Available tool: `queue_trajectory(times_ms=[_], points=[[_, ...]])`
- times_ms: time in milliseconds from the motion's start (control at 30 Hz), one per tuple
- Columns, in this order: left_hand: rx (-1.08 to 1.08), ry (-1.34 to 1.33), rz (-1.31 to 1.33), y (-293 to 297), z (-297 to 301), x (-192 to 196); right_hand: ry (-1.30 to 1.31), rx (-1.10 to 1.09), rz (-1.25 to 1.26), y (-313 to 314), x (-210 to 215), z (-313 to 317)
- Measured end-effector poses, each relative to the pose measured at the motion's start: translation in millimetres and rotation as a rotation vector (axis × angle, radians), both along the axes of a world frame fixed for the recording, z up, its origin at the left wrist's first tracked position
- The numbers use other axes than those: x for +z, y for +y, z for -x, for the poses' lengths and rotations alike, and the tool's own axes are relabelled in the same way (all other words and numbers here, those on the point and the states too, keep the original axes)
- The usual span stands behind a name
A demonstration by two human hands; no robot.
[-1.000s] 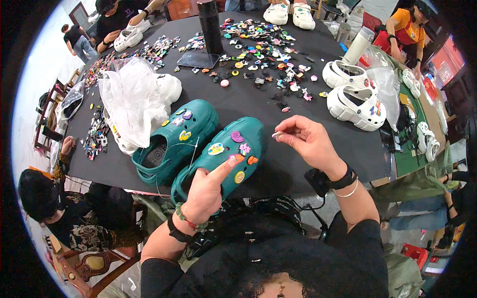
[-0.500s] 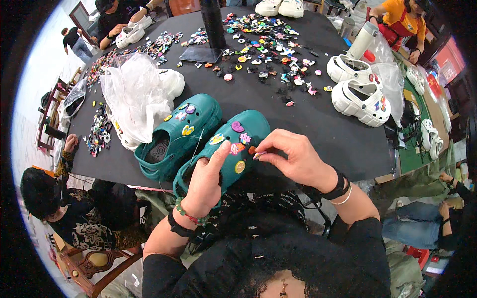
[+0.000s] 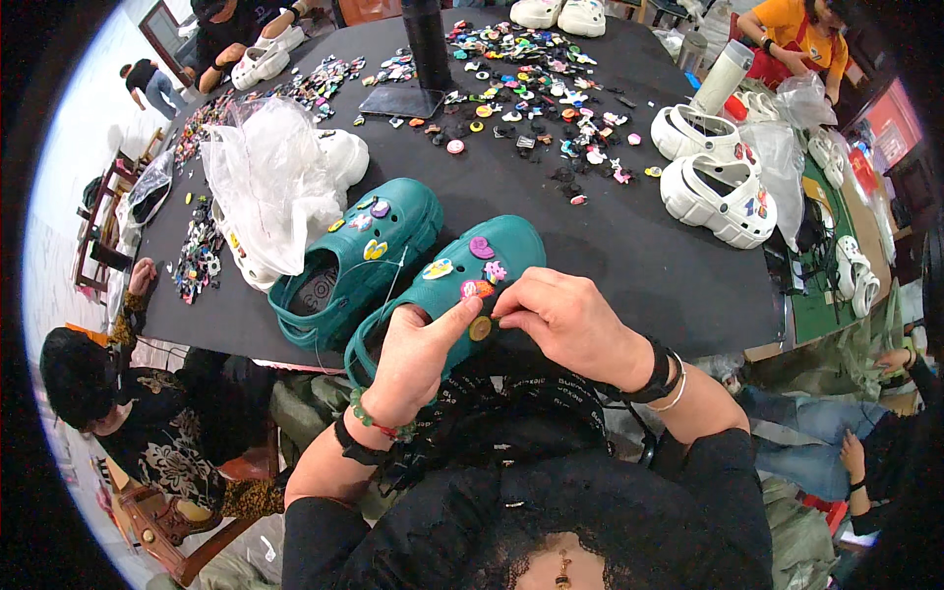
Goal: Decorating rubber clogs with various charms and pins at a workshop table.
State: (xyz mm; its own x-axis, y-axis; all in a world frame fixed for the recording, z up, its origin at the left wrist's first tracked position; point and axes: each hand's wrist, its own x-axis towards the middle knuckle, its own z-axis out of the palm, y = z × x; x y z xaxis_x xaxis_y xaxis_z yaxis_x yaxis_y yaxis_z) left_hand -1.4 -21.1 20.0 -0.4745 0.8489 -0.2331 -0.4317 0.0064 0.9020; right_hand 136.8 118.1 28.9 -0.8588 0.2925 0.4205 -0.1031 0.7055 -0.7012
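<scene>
My left hand [image 3: 408, 359] is closed round the side of a teal clog [image 3: 516, 241], its thumb lying on the upper. Purple, pink and yellow charms sit on this clog, among them a round yellow charm [image 3: 480, 327] just beyond my thumb. My right hand [image 3: 570, 320] is pinched against the clog's right side; a small shoe charm is mostly hidden between its fingertips. To the left rests the matching teal clog [image 3: 418, 211], also with charms. A thin clear cord [image 3: 396, 280] links the two.
Loose charms [image 3: 551, 88] are spread over the far side of the black table [image 3: 610, 236]. White clogs [image 3: 723, 202] stand at right, near a pale cylinder [image 3: 723, 77]. Plastic bags [image 3: 265, 187] cover white clogs at left. A phone [image 3: 401, 102] lies beside a black post [image 3: 425, 49]. Other people sit around.
My right hand has brought the small charm in against the clog's side, so its fingers now hide it. The left hand still grips the clog, its thumb slightly farther right.
</scene>
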Motion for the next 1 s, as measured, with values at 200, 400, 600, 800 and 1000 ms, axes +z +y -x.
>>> queue_trajectory(times_ms=[200,400,600,800,1000], points=[[-0.038,0.008,0.027,1.0,5.9,7.0,-0.034,0.046,0.129,7.4,1.2,-0.4],[-0.022,-0.011,0.020,2.7,10.3,5.4,-0.042,0.066,0.011,7.2,-0.1,5.9],[0.010,-0.006,0.020,4.0,7.0,5.8,0.030,0.067,-0.066,4.1,0.5,11.5],[-0.020,0.034,0.041,2.9,5.0,3.1,-0.021,0.053,-0.108,3.3,0.7,10.1],[-0.019,0.074,-0.016,-0.8,1.8,-10.3,-0.168,0.075,-0.235,4.6,11.5,10.2]])
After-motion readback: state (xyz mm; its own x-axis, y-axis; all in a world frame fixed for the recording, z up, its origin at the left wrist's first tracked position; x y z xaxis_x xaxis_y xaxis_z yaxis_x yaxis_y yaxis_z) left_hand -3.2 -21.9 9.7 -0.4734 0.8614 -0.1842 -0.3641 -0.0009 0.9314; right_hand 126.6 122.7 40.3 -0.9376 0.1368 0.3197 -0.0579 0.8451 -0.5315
